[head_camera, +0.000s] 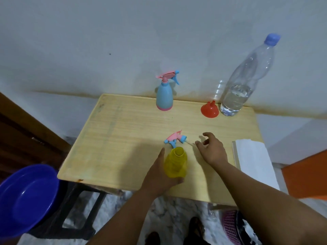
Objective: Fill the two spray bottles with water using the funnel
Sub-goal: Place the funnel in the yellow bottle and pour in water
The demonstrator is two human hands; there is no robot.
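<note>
No label or writing is readable on any bottle. Your left hand (159, 175) grips the open yellow spray bottle (175, 162) at lower centre; its removed spray head (175, 138) lies just above, near your right hand's (212, 150) loosely spread, empty fingers.

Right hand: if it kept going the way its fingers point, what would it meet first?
Most likely the loose spray head lying on the table; the right hand points left toward its thin tube, just short of touching. Depth is uncertain from this view.
</note>
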